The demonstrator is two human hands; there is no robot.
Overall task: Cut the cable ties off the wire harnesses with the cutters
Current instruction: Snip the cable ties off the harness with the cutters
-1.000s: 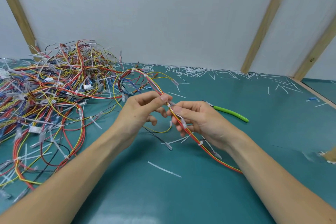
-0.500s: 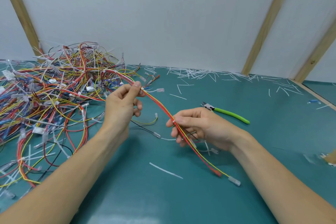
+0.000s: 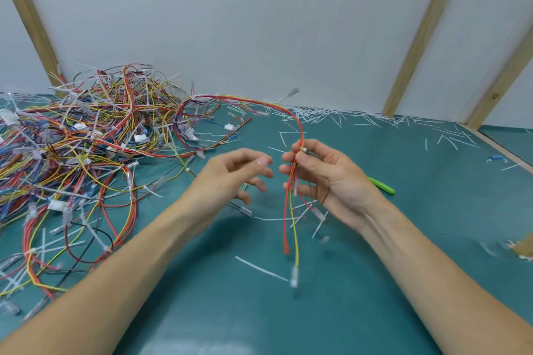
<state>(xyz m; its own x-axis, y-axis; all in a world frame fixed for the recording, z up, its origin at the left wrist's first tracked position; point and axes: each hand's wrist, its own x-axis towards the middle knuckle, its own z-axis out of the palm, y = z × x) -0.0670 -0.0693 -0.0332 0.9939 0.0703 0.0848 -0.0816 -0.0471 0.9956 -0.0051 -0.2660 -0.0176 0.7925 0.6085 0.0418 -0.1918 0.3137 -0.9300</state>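
1. Right hand [image 3: 331, 176] is holding a red/yellow wire harness [image 3: 291, 199] up off the green table mat [image 3: 375, 297], around mid-surface. Thumb and fingers are curling round the bundle and pinching it just below a white cable tie [image 3: 302, 149].
2. The harness is arching up from the grip, over toward the rear-left, and running down into the wire pile [image 3: 86, 153]. Below the grip, its loose ends are hanging free: a red lead ending in a red terminal [image 3: 286, 248], and a yellow lead ending in a clear connector [image 3: 294, 277], which is motion-blurred.
3. Left hand [image 3: 233, 173] is hovering just beside the right one, not touching the harness. Fingers are loosely curled and slightly spread, gripping nothing. Fingertips are blurred.
4. Cutters [image 3: 382, 186] are lying on the mat behind the right hand, toward the right edge. Only the green handle is showing; the head is hidden by the hand. Neither hand is touching them.
5. The pile of tangled harnesses, many with ties on, is filling the left side of the mat up to the rear-left corner.
6. Cut tie offcuts [image 3: 346, 118] are lying scattered along the rear edge against the white wall panel [image 3: 259, 23], with more strewn toward the right edge. One long white strip [image 3: 261, 268] is lying near the front, between the forearms.
7. A small blue piece [image 3: 496, 158] is sitting by the right edge; can't tell what it is.
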